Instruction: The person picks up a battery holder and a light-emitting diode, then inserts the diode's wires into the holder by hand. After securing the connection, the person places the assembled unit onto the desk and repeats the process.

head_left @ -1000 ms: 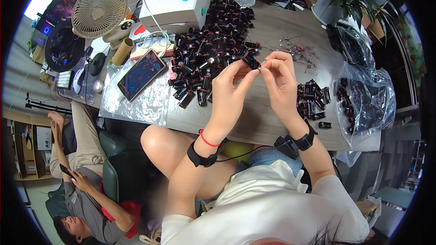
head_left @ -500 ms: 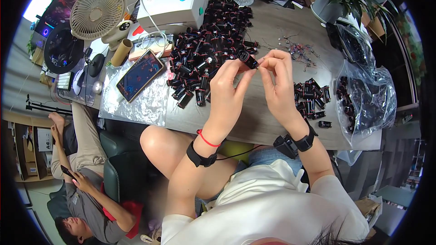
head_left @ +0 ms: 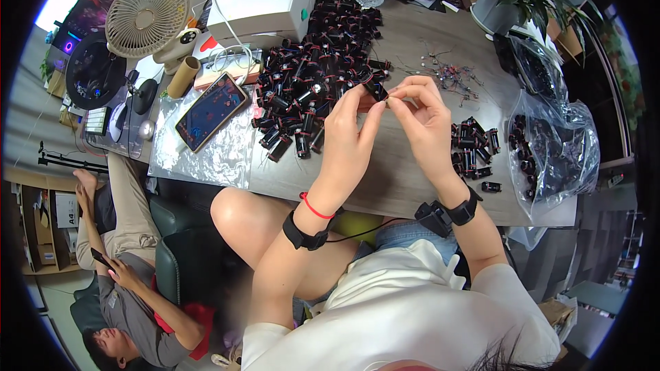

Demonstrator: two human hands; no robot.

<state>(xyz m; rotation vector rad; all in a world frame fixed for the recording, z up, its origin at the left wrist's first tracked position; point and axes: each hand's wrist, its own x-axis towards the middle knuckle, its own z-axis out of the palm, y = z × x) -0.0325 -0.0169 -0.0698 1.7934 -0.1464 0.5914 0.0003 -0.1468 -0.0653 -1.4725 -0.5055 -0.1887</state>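
Observation:
Between the thumb and fingers of my left hand is a small black cylindrical part, tilted, with its lower end toward my right hand. The right thumb and forefinger pinch together right at that end; whatever they grip there is too small to make out. Behind and left of my left hand lies a large heap of similar black cylinders with reddish bands and thin wires. A smaller group of these cylinders lies to the right of my right hand. Beyond it are scattered thin wire clippings.
A clear plastic bag holding some cylinders lies at the right table edge. To the left are a phone on plastic film, a cardboard tube, a fan and a white printer. A person sits at lower left.
The cylinder has turned a little in my left fingers and stands more steeply. My right hand has shifted and rotated slightly, its fingertips still at the cylinder's end.

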